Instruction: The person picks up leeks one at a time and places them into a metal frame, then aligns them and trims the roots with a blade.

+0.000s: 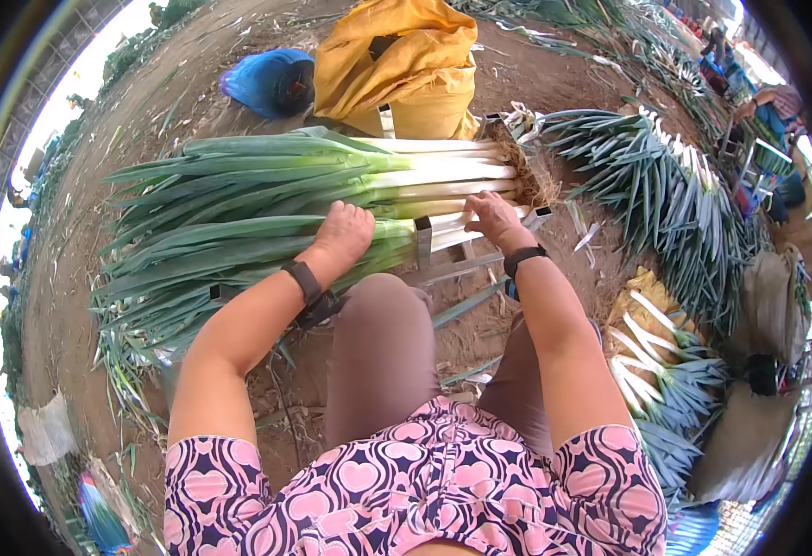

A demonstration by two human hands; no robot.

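A large bundle of leeks (267,185) lies crosswise on a metal frame (423,243), green leaves to the left, white stems and roots to the right. My left hand (346,230) is closed on the leeks where the leaves meet the stems, near the bundle's close edge. Over the white stems close to the roots rests my right hand (496,221), its fingers bent and somewhat apart, touching the stems. Whether a stem is held under those fingers is hard to tell.
Behind the bundle stand a yellow sack (406,69) and a blue bag (270,82). A long row of leeks (656,176) curves along the right, with a smaller pile (670,371) nearer. People (776,107) are at the far right. Loose leaves litter the ground.
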